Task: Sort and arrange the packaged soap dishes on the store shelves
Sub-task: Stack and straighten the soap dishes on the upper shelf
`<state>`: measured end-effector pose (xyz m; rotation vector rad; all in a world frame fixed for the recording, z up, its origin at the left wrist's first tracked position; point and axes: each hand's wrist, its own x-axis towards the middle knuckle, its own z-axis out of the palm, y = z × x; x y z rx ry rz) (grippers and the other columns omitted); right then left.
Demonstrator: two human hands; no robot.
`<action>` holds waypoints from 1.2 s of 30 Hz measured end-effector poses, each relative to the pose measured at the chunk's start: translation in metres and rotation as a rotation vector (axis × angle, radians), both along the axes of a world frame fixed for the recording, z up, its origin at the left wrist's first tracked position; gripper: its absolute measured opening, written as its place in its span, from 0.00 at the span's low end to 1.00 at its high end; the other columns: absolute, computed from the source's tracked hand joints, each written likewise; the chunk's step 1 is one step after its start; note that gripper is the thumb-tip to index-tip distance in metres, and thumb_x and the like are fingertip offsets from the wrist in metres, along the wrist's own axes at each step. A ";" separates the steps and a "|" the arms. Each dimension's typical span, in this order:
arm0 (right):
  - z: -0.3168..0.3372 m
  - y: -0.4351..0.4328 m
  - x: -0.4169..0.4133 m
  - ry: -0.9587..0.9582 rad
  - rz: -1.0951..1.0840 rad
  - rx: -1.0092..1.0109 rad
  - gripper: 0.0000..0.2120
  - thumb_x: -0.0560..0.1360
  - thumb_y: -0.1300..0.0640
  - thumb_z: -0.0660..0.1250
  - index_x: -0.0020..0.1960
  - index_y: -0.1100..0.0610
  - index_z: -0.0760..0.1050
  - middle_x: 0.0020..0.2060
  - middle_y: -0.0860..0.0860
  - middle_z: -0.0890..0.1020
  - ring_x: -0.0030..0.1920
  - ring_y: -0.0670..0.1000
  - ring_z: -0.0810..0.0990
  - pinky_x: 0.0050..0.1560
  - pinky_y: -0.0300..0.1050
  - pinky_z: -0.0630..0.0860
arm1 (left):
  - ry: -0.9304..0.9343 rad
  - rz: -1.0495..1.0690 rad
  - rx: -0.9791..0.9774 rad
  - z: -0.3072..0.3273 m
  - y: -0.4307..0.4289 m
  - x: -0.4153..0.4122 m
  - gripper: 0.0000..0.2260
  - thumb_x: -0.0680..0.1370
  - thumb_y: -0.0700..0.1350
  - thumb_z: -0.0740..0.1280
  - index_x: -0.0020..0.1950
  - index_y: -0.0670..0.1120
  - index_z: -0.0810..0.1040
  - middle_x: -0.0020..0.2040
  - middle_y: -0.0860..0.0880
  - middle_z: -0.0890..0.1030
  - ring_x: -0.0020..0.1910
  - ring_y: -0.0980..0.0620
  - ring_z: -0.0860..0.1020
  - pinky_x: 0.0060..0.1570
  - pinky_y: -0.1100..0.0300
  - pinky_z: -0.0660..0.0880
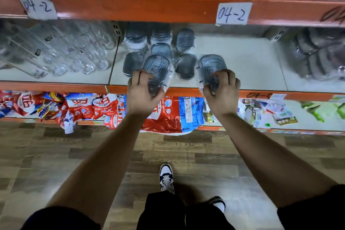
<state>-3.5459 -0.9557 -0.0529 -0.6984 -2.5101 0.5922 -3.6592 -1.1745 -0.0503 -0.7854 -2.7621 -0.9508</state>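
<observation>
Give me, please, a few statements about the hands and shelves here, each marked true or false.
1. The left hand grips a packaged soap dish. True.
2. The right hand is empty. False: it grips a second soap dish.
3. The paper label on the orange beam reads 05-3. False: it reads 04-2.
4. Clear glasses lie in the bay to the left of the soap dishes. True.
5. Red, white and blue bags lie on the shelf below. True.
</observation>
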 end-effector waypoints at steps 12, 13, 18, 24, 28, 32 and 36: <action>0.091 0.074 0.163 0.292 0.068 -0.018 0.21 0.69 0.50 0.62 0.56 0.62 0.75 0.57 0.57 0.74 0.55 0.59 0.71 0.56 0.55 0.69 | 0.210 -0.262 0.089 0.092 0.085 0.132 0.25 0.72 0.54 0.65 0.63 0.39 0.76 0.63 0.42 0.71 0.63 0.44 0.72 0.61 0.50 0.74; 0.100 0.082 0.173 0.307 0.060 -0.012 0.21 0.69 0.50 0.62 0.56 0.61 0.74 0.58 0.57 0.73 0.56 0.59 0.71 0.57 0.55 0.68 | 0.222 -0.270 0.091 0.101 0.095 0.138 0.26 0.72 0.54 0.65 0.64 0.40 0.76 0.64 0.42 0.70 0.63 0.44 0.72 0.61 0.50 0.74; 0.143 0.130 0.200 0.379 0.001 0.047 0.21 0.69 0.51 0.61 0.57 0.61 0.73 0.59 0.57 0.72 0.57 0.58 0.69 0.57 0.53 0.67 | 0.272 -0.285 0.106 0.148 0.143 0.148 0.27 0.72 0.56 0.64 0.66 0.42 0.74 0.67 0.42 0.68 0.65 0.42 0.71 0.62 0.46 0.74; 0.195 0.188 0.176 0.300 -0.015 0.094 0.24 0.70 0.47 0.59 0.59 0.61 0.75 0.59 0.59 0.74 0.58 0.61 0.70 0.59 0.51 0.65 | 0.256 -0.296 0.041 0.203 0.195 0.118 0.30 0.74 0.57 0.62 0.71 0.40 0.71 0.67 0.40 0.68 0.66 0.42 0.68 0.67 0.50 0.68; 0.214 0.219 0.148 0.194 0.021 0.149 0.27 0.70 0.45 0.57 0.60 0.61 0.77 0.59 0.60 0.75 0.58 0.62 0.71 0.62 0.54 0.67 | 0.269 -0.278 -0.052 0.221 0.222 0.089 0.27 0.77 0.54 0.62 0.72 0.41 0.72 0.66 0.41 0.71 0.67 0.40 0.67 0.70 0.50 0.63; 0.220 0.249 0.116 0.135 0.051 0.205 0.25 0.71 0.47 0.55 0.59 0.59 0.79 0.57 0.58 0.80 0.59 0.64 0.74 0.63 0.56 0.69 | 0.276 -0.276 -0.072 0.225 0.242 0.059 0.33 0.73 0.57 0.49 0.73 0.46 0.72 0.70 0.44 0.74 0.74 0.43 0.64 0.73 0.53 0.56; 0.223 0.276 0.087 0.054 0.065 0.174 0.27 0.71 0.51 0.50 0.61 0.56 0.78 0.61 0.53 0.81 0.67 0.65 0.71 0.70 0.62 0.64 | 0.162 -0.318 -0.058 0.220 0.254 0.030 0.36 0.72 0.63 0.46 0.77 0.51 0.66 0.76 0.51 0.67 0.77 0.49 0.61 0.74 0.51 0.61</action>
